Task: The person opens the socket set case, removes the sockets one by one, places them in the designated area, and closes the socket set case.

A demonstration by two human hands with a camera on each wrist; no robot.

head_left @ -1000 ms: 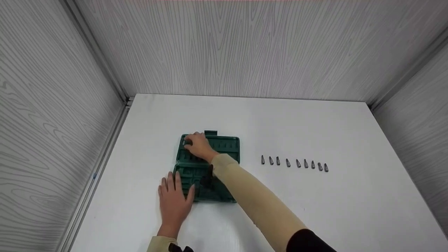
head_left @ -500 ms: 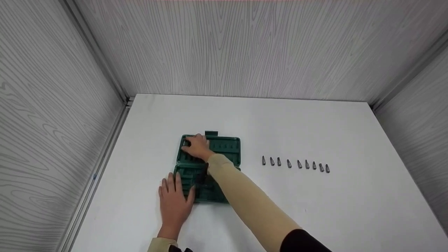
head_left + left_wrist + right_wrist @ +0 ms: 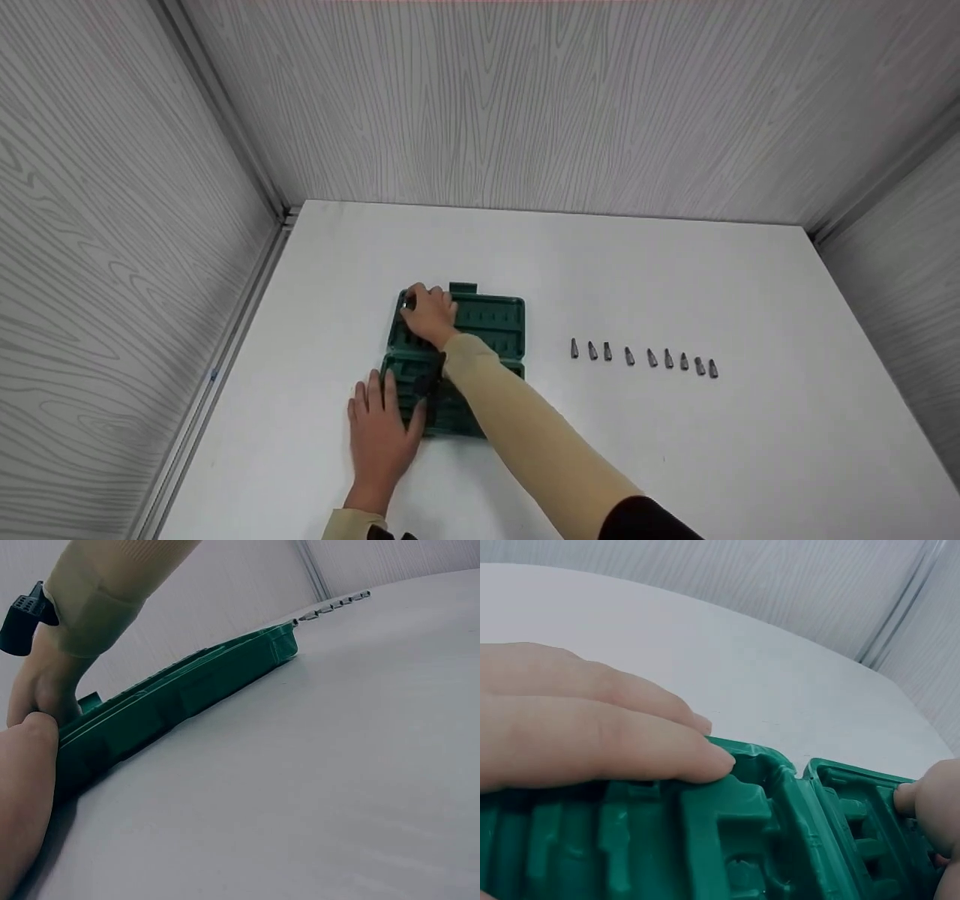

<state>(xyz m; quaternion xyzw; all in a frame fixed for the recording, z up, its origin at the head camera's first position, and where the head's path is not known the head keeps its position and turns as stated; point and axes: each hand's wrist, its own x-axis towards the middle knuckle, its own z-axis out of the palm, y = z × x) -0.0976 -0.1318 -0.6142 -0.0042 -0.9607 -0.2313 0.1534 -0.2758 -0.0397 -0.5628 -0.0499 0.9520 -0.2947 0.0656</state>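
A green plastic bit case [image 3: 491, 319] lies unfolded on the table, its moulded slots facing up. Over its upper left corner is my right hand [image 3: 431, 313], thumb and forefinger pinching what appears to be a small metal bit [image 3: 409, 303]. Only a glint of it shows. The right wrist view catches this hand's fingers [image 3: 592, 720] lying across the case [image 3: 705, 847], hiding whatever is beneath. My left hand [image 3: 384, 439] rests with straight fingers on the lower left edge of the case. Seen from the left wrist, the case wall [image 3: 187, 690] runs beside that hand [image 3: 22, 795].
To the right of the case, several small tapered metal bits [image 3: 629, 356] stand or lie in a spaced row on the white table [image 3: 600, 450]. Wood-grain panels [image 3: 525, 105] enclose the back and sides. A black wrist device [image 3: 26, 619] hangs below the right sleeve.
My right hand stays over the same corner, but its fingers have tilted and drawn closer, exposing a metal glint. The left hand holds its place. The whole head view has shifted slightly.
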